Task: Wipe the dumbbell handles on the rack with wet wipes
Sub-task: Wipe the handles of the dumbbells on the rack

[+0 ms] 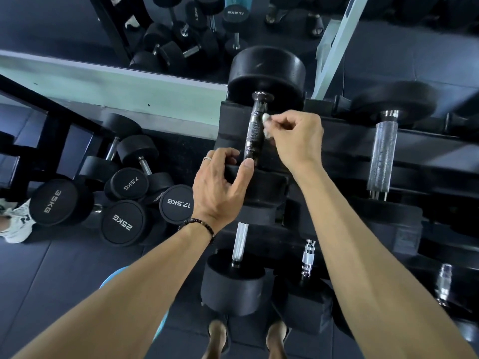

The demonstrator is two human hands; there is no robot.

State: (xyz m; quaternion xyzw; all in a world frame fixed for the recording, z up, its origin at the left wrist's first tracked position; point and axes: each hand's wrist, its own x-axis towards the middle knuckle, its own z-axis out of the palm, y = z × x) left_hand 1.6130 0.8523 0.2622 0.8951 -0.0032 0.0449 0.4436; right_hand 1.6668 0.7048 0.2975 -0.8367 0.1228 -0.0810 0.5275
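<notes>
A black dumbbell lies on the top tier of the black rack (337, 141), its dark knurled handle (255, 130) pointing away from me. My right hand (295, 141) pinches a small crumpled white wet wipe (266, 119) and presses it against the handle's right side. My left hand (223, 182) grips the dumbbell's near black head, thumb close to the handle's near end. To the right, another dumbbell shows a silver knurled handle (382, 156). On lower tiers more silver handles (239, 242) are visible.
Several loose black dumbbells (121, 221), marked 35KG, 25KG, 17.5KG and 7.5KG, are piled on the dark floor mat at the left. A mirror (181, 32) behind the rack reflects more dumbbells. My feet (248, 338) stand at the rack's base.
</notes>
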